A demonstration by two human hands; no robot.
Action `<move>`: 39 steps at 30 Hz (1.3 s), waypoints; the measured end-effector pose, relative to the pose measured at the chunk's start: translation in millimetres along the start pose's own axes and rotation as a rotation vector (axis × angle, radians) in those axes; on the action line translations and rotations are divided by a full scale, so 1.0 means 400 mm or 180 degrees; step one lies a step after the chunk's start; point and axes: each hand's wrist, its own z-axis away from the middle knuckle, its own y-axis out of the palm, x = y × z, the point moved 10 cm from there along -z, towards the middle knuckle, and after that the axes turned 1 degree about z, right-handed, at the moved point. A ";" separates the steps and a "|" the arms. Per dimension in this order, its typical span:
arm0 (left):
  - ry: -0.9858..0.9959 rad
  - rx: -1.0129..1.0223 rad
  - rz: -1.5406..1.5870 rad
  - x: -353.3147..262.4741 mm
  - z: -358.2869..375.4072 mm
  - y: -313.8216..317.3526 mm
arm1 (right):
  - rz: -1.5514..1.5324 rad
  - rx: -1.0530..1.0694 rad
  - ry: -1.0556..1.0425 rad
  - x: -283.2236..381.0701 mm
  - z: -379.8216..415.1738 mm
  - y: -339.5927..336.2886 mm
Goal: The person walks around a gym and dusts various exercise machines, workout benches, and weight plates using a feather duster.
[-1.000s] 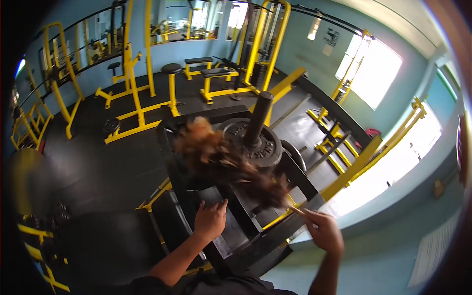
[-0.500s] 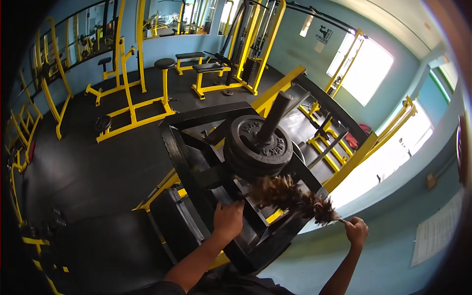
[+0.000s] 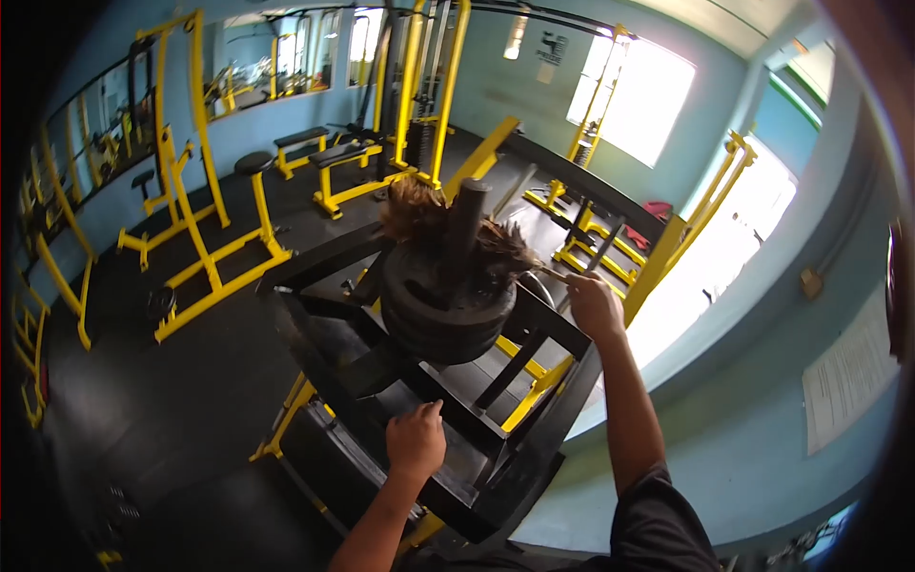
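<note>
A brown feather duster [image 3: 505,246] lies across the top of the stacked black weight plates [image 3: 443,319], behind the upright black post [image 3: 467,224]. My right hand [image 3: 596,303] is closed around the duster's thin handle, to the right of the plates. Below the plates, my left hand [image 3: 416,440] is closed over the black metal frame [image 3: 477,419]; whether its fingers grip anything is hidden.
Yellow gym machines stand at the left, with a round-seated stool [image 3: 254,163] and a padded bench [image 3: 343,154] further back. A yellow upright [image 3: 653,269] rises beyond my right hand. The blue wall [image 3: 705,458] runs along the right.
My right hand has moved up and left, carrying the duster from the frame's lower right onto the plates. My left hand stays low near the frame. The view has shifted.
</note>
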 end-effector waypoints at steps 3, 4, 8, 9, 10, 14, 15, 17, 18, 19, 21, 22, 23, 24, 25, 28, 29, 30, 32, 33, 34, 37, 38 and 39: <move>-0.0078 0.0066 0.0093 0.007 -0.003 0.003 | 0.0522 -0.0041 0.0613 -0.022 0.157 -0.004; 0.0080 0.0122 0.0081 -0.005 -0.002 0.005 | 0.0308 0.0021 0.0858 -0.056 0.251 0.020; -0.0222 0.0377 -0.0042 0.017 -0.004 0.025 | -0.0745 0.0396 0.1804 -0.105 0.673 0.046; -0.0217 0.0390 -0.0108 0.014 -0.006 0.025 | -0.0794 0.0456 0.1970 -0.105 0.775 0.033; -0.0196 0.0419 -0.0183 0.016 -0.006 0.028 | -0.0885 0.0558 0.2060 -0.092 0.871 0.017; 0.0178 0.0257 -0.0062 0.043 -0.005 0.052 | -0.1627 0.0358 0.2344 -0.044 1.198 -0.055; 0.0183 0.0314 -0.0069 0.044 -0.009 0.057 | -0.1601 0.0262 0.2570 -0.039 1.282 -0.071; 0.0266 0.0441 -0.0060 0.047 -0.010 0.080 | -0.1706 0.0444 0.2529 -0.012 1.410 -0.074; 0.0992 0.0520 -0.0284 -0.018 0.012 0.074 | -0.1688 0.0425 0.2609 -0.006 1.470 -0.085; 0.1674 0.0550 -0.0512 -0.070 0.062 0.073 | -0.1734 0.0437 0.2645 0.005 1.518 -0.088; 0.1360 0.0481 0.0457 -0.157 0.166 0.065 | -0.1849 0.0436 0.2617 0.018 1.600 -0.098; 0.1216 0.0307 0.0803 -0.155 0.229 0.071 | -0.1909 0.0544 0.2489 0.028 1.636 -0.101; 0.1092 0.0121 0.1159 -0.153 0.296 0.075 | -0.2053 0.0508 0.2624 0.023 1.685 -0.106; 0.1220 0.0010 0.0823 -0.163 0.381 0.071 | -0.2216 0.0502 0.2760 0.019 1.731 -0.111; 0.1339 -0.0115 0.0487 -0.173 0.467 0.067 | -0.2231 0.0761 0.2948 0.019 1.764 -0.129; 0.0787 0.0843 0.0628 -0.201 0.709 0.072 | -0.2386 0.0789 0.2712 0.026 1.881 -0.104; 0.0309 0.1082 0.1112 -0.187 0.797 0.060 | -0.2459 0.0950 0.2539 0.043 1.905 -0.099; -0.0164 0.1261 0.1637 -0.163 0.880 0.042 | -0.2329 0.1041 0.2551 0.043 1.933 -0.100; -0.0548 0.1351 0.1518 -0.050 1.058 0.014 | -0.2217 0.1258 0.2285 0.071 1.959 -0.070; -0.0756 0.1610 0.1457 0.013 1.173 0.038 | -0.2492 0.1254 0.2221 0.089 1.983 -0.036; -0.1027 0.1525 0.1522 0.108 1.295 0.053 | -0.2744 0.1283 0.2149 0.095 2.014 -0.009; -0.2066 0.1369 0.1264 0.340 1.627 0.027 | -0.2719 0.1807 0.1623 0.186 2.046 0.078; -0.2395 0.1195 0.1140 0.381 1.723 -0.011 | -0.2635 0.2024 0.1491 0.216 2.052 0.096; -0.2590 0.1145 0.0953 0.425 1.819 -0.038 | -0.2631 0.2174 0.1239 0.264 2.048 0.099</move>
